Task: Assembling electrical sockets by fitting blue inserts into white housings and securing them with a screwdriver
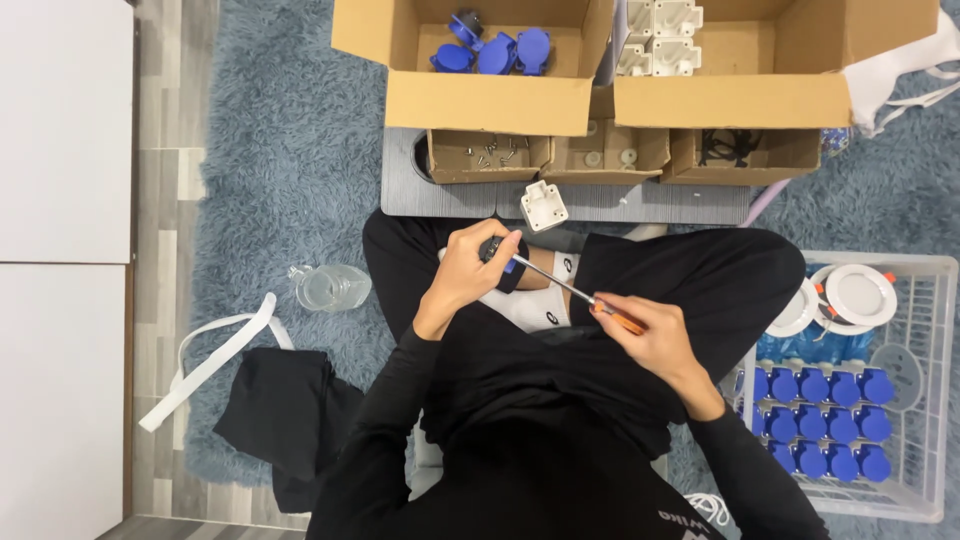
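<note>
My left hand is closed around a small black and blue socket part, held above my crossed legs. My right hand grips a screwdriver with an orange handle. Its metal shaft runs up and left, with the tip at the part in my left hand. A white plastic housing lies on the grey board just beyond my hands.
Two large cardboard boxes stand ahead, one with blue socket parts, one with white housings. Small boxes in front of them hold screws and bits. A white crate at my right holds several blue parts. A clear bottle lies at my left.
</note>
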